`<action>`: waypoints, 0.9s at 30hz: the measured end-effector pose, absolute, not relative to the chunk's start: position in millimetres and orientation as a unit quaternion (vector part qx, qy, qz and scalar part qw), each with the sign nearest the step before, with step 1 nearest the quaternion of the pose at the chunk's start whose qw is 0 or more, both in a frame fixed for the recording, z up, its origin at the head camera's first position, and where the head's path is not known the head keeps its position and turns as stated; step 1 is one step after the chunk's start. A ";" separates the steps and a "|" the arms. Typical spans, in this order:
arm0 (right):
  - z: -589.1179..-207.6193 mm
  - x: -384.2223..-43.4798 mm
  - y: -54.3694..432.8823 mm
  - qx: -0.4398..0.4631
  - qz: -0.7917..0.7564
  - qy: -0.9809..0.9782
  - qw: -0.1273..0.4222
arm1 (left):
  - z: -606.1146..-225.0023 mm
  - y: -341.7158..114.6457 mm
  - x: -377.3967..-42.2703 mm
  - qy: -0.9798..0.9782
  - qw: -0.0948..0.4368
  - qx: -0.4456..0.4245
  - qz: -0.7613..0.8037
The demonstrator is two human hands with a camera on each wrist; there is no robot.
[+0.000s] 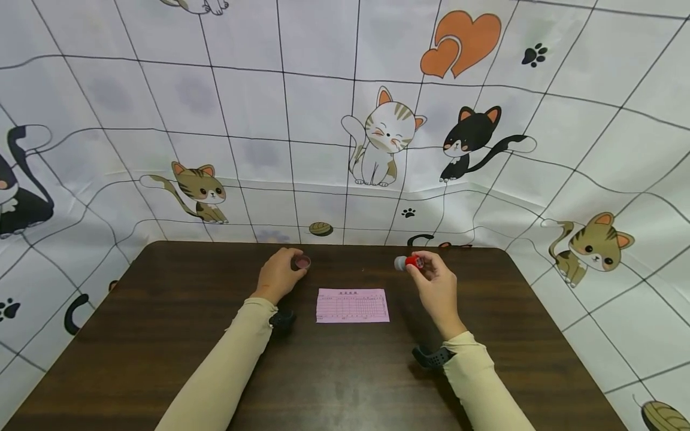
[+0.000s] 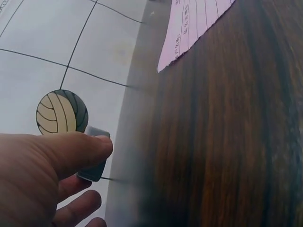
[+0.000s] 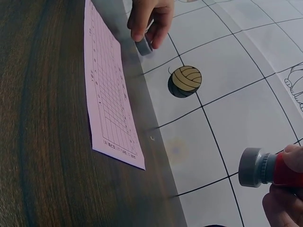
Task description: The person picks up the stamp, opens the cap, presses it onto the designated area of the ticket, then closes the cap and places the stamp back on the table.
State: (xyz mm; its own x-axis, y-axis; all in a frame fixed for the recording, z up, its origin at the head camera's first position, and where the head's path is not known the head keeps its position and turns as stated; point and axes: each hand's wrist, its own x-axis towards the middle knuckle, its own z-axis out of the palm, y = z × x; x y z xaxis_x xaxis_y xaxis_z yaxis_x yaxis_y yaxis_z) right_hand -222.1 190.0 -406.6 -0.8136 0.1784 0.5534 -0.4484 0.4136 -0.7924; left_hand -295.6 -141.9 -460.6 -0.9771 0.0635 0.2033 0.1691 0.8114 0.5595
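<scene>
In the head view my left hand (image 1: 280,276), over the back left of the table, pinches a small round cap (image 1: 303,262) whose face looks dull pink. From the left wrist the cap (image 2: 98,132) appears grey, between thumb and fingers. On the other side, my right hand (image 1: 438,293) grips a red and grey stamp (image 1: 414,261) by its red body. The stamp's wide grey end (image 3: 251,167) points left, toward the other hand. Between the hands a pink printed slip (image 1: 353,306) with a ruled grid lies on the table.
The dark brown wooden table (image 1: 345,383) ends at a white cloth (image 1: 253,179) printed with cats and grid lines, which hangs behind and at both sides. Dark bands (image 1: 433,357) circle both wrists.
</scene>
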 end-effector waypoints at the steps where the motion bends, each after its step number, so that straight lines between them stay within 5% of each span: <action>1: -406.3 -222.2 189.9 0.087 0.535 -0.788 0.293 | -460.7 -141.6 -295.8 -0.947 0.088 -0.058 -0.303; 27: -434.9 -239.4 205.0 0.072 0.533 -0.798 0.271 | -462.8 -152.3 -282.2 -0.939 0.091 -0.093 -0.319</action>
